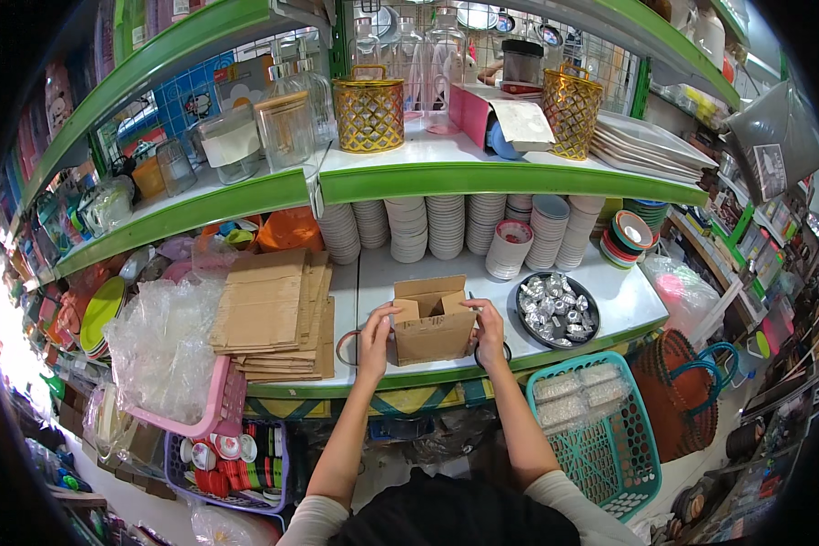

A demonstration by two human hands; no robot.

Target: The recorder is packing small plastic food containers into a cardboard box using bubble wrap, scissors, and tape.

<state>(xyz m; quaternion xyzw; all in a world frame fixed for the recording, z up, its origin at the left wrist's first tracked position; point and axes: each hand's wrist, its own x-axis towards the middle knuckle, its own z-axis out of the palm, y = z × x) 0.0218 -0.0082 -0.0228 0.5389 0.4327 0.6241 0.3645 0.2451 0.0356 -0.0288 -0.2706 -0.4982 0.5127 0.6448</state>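
A small cardboard box (433,338) stands upright on the white shelf with its top flaps raised. My left hand (377,334) holds its left side, fingertips at the left flap. My right hand (489,331) is at the right side, fingertips at the right flap. Beside my left hand lies a roll of tape or ring (345,348), partly hidden. A dark-handled tool, perhaps scissors, shows partly behind my right hand. Flattened cardboard boxes (263,300) are stacked to the left. On the right, a round dark pan (523,321) holds many small fluted metal moulds.
Stacks of white bowls (446,225) line the back under a green-edged shelf (505,181). A pink basket (222,403) with clear plastic bags stands left. A teal basket (604,471) with clear packets is at lower right, beside a brown woven bag (669,403).
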